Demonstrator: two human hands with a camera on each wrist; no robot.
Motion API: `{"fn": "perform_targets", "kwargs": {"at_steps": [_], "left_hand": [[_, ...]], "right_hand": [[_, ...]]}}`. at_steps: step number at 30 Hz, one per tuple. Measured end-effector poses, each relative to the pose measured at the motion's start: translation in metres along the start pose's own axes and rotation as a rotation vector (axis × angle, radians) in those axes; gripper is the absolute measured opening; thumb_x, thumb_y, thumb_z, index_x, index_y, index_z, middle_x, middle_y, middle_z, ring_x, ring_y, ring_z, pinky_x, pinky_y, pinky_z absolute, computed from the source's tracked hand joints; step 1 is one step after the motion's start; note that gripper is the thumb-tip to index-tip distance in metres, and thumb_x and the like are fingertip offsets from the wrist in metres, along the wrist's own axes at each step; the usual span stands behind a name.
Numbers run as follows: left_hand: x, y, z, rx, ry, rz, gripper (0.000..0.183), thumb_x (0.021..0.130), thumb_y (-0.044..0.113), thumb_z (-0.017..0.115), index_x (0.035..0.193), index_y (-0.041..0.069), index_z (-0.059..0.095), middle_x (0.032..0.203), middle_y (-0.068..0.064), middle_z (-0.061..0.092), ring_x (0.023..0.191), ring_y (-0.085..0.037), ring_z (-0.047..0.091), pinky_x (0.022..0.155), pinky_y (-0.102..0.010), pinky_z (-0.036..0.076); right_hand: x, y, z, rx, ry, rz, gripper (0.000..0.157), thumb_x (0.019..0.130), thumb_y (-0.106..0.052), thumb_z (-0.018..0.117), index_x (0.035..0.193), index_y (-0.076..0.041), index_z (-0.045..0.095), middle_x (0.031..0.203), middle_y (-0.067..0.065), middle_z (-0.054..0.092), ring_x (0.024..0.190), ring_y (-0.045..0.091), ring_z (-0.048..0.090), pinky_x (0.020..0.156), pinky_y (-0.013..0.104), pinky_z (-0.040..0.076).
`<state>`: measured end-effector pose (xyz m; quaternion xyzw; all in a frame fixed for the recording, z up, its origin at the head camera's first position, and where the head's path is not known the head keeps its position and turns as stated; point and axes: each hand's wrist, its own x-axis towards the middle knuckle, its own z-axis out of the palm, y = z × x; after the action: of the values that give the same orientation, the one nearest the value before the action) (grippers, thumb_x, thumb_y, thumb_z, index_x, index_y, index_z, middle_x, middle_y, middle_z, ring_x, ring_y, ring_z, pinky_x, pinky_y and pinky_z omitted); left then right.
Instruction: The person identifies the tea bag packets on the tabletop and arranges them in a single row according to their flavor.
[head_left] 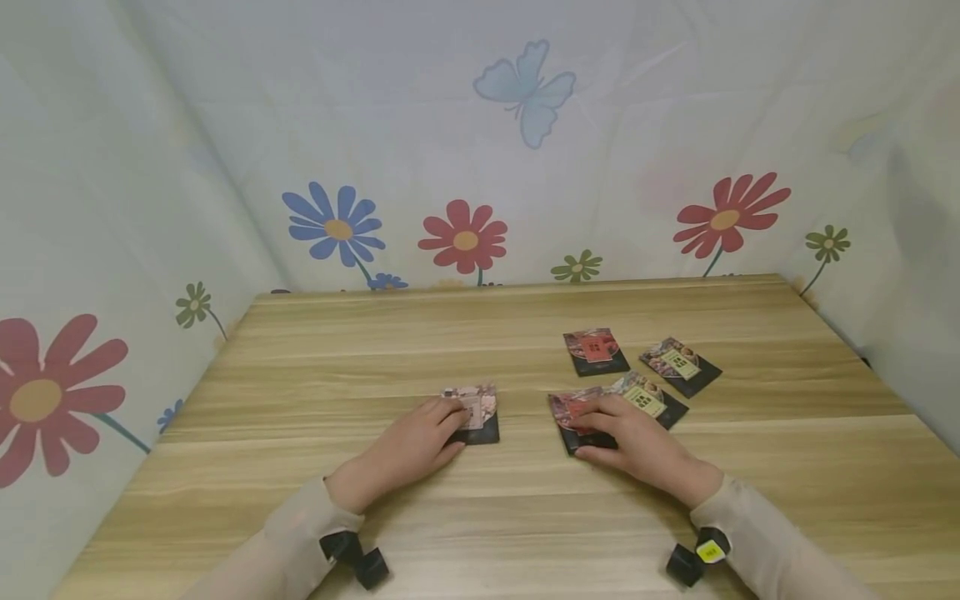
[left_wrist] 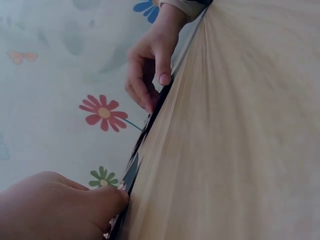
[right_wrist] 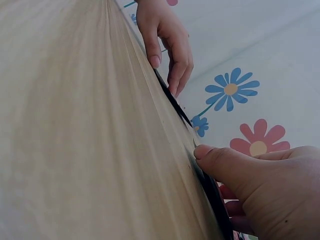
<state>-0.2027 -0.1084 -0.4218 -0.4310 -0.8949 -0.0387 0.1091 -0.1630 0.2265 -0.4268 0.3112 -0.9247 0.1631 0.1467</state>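
Five flat, dark-bottomed packets lie on the wooden table. My left hand (head_left: 408, 450) holds the packet with a pale pink label (head_left: 482, 408), thumb at its near left corner and fingers over its printed top. My right hand (head_left: 637, 437) holds a packet with a red label (head_left: 564, 410), thumb along its near edge and fingers bent over its face. Behind that hand lies a packet with a yellow label (head_left: 652, 400), partly overlapped by it. In the right wrist view, my right thumb (right_wrist: 210, 155) meets the dark packet edge (right_wrist: 212, 197).
Farther back are another red-labelled packet (head_left: 597, 352) and another yellow-labelled packet (head_left: 681, 367). The wooden table (head_left: 375, 333) runs back to a white cloth (head_left: 600, 150) printed with flowers and a butterfly. Black wrist cameras (head_left: 371, 568) hang below the sleeves.
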Motion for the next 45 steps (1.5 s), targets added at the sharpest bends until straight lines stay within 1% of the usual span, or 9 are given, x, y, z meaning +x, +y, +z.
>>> {"fn": "perform_targets", "kwargs": {"at_steps": [8,14,21,25,31,35,39,45], "left_hand": [[-0.012,-0.005,-0.005,-0.006,-0.016,-0.007,0.039,0.095,0.029,0.060,0.125,0.005,0.060,0.126,-0.011,0.060,0.119,-0.027,0.056,0.103,-0.041,0.048],[-0.022,-0.010,-0.007,0.011,-0.024,-0.009,0.039,0.095,0.030,0.059,0.125,0.005,0.060,0.126,-0.011,0.060,0.119,-0.027,0.056,0.103,-0.040,0.048],[-0.031,-0.012,-0.009,0.005,-0.006,-0.013,0.039,0.094,0.030,0.060,0.123,0.004,0.060,0.125,-0.012,0.060,0.118,-0.028,0.057,0.103,-0.041,0.048],[-0.030,-0.011,-0.006,0.011,0.021,-0.017,0.039,0.093,0.032,0.061,0.121,0.005,0.062,0.123,-0.011,0.061,0.117,-0.027,0.057,0.102,-0.040,0.049],[-0.022,-0.008,0.001,-0.005,0.079,-0.014,0.036,0.093,0.036,0.061,0.115,0.008,0.064,0.117,-0.008,0.062,0.111,-0.022,0.058,0.097,-0.035,0.052],[-0.020,-0.008,0.005,-0.022,0.105,-0.020,0.035,0.092,0.036,0.063,0.112,0.008,0.065,0.115,-0.007,0.062,0.110,-0.021,0.057,0.096,-0.034,0.052],[-0.020,-0.008,0.008,-0.028,0.112,-0.020,0.034,0.092,0.036,0.063,0.112,0.008,0.065,0.117,-0.006,0.062,0.112,-0.022,0.057,0.099,-0.035,0.050],[-0.020,-0.007,0.006,-0.019,0.105,-0.021,0.036,0.092,0.036,0.062,0.113,0.008,0.064,0.120,-0.006,0.062,0.115,-0.023,0.057,0.102,-0.036,0.049]], "right_hand": [[0.003,-0.002,0.004,0.003,0.011,-0.009,0.036,0.080,-0.035,0.076,0.109,-0.014,0.072,0.112,0.003,0.064,0.104,0.018,0.060,0.087,0.038,0.055],[0.006,-0.004,0.007,0.013,0.020,-0.026,0.035,0.080,-0.034,0.076,0.108,-0.014,0.072,0.113,0.003,0.064,0.104,0.018,0.060,0.087,0.038,0.055],[0.008,-0.004,0.011,0.014,0.034,-0.040,0.036,0.079,-0.035,0.077,0.108,-0.014,0.072,0.115,0.003,0.064,0.107,0.020,0.060,0.089,0.039,0.054],[0.007,-0.003,0.012,0.014,0.040,-0.046,0.035,0.080,-0.034,0.077,0.109,-0.015,0.072,0.116,0.002,0.064,0.108,0.020,0.059,0.090,0.039,0.054],[0.001,-0.001,0.006,0.007,0.037,-0.020,0.033,0.080,-0.032,0.076,0.109,-0.016,0.072,0.118,0.000,0.064,0.109,0.020,0.059,0.089,0.041,0.054],[0.001,-0.002,0.003,-0.003,0.026,-0.017,0.033,0.081,-0.032,0.076,0.109,-0.015,0.072,0.117,0.001,0.064,0.109,0.021,0.059,0.090,0.042,0.053],[0.002,-0.003,0.003,-0.012,0.034,-0.035,0.033,0.080,-0.031,0.077,0.108,-0.014,0.072,0.116,0.002,0.064,0.108,0.021,0.059,0.089,0.042,0.053],[0.005,-0.005,0.004,-0.034,0.072,-0.073,0.033,0.077,-0.030,0.079,0.105,-0.013,0.073,0.113,0.002,0.065,0.105,0.021,0.061,0.088,0.042,0.054]]}}
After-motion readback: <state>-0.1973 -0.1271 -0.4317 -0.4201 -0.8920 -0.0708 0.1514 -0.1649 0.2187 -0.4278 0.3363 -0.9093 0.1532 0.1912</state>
